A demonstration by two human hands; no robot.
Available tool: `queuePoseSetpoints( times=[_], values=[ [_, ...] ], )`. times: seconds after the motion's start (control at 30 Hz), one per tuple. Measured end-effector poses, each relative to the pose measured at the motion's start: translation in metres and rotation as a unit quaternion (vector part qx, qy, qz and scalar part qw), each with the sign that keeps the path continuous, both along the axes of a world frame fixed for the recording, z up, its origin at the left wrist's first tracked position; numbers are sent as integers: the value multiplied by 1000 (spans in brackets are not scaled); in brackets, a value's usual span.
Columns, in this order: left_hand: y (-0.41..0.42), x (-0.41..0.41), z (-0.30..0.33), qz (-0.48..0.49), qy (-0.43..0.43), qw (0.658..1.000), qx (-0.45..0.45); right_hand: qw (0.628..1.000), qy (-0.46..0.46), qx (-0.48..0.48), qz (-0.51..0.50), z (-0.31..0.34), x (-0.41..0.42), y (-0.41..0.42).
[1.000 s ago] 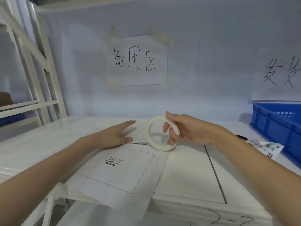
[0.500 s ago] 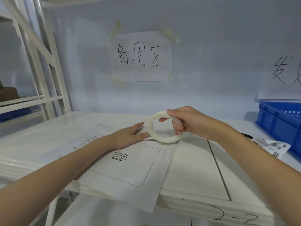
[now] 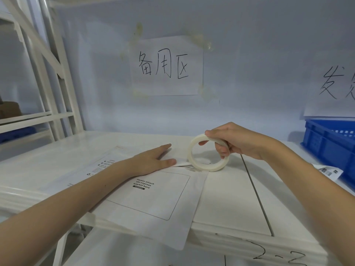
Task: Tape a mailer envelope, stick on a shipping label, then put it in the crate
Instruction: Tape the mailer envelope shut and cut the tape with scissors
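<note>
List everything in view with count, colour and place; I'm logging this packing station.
Mailer envelope: 1, white, on the shelf, overhanging its front edge.
Tape roll: 1, cream, standing at the envelope's far edge.
Shipping label: 1, white with barcodes, right, beside the crate.
Crate: 1, blue, far right.
Wall signs: 2, white, handwritten.
Shelf: 1, white.
Left hand: flat, pressing on the envelope.
Right hand: grip on the tape roll.
</note>
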State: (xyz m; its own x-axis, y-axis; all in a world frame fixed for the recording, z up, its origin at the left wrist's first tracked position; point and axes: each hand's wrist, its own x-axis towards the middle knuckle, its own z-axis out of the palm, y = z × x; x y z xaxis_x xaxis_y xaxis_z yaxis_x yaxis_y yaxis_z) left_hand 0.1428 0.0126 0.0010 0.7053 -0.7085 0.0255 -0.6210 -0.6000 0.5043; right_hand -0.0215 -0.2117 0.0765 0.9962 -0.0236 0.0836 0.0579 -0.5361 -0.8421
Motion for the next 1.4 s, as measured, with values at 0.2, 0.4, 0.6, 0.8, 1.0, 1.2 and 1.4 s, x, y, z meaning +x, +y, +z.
queuePoseSetpoints(
  times=[0.2, 0.4, 0.6, 0.8, 1.0, 1.2, 1.4],
  values=[
    [0, -3, 0, 0, -5, 1000, 4, 999, 29, -43, -7, 9, -9, -7],
    [1, -4, 2, 9, -16, 1000, 14, 999, -5, -33, -30, 6, -8, -9],
    [0, -10, 6, 1, -19, 999, 26, 999, 0, -23, -32, 9, -11, -11],
    [2, -5, 4, 5, -8, 1000, 22, 998, 21, -44, -41, 13, -18, -16],
    [0, -8, 7, -1, 6, 1000, 25, 998, 32, -45, -43, 14, -19, -18],
    [-13, -16, 28, -20, 14, 997, 79, 997, 40, -50, -52, 13, -20, -15],
    [-46, -31, 17, -43, 53, 998, -9, 997, 43, -43, -56, 13, -21, -15]
  ],
)
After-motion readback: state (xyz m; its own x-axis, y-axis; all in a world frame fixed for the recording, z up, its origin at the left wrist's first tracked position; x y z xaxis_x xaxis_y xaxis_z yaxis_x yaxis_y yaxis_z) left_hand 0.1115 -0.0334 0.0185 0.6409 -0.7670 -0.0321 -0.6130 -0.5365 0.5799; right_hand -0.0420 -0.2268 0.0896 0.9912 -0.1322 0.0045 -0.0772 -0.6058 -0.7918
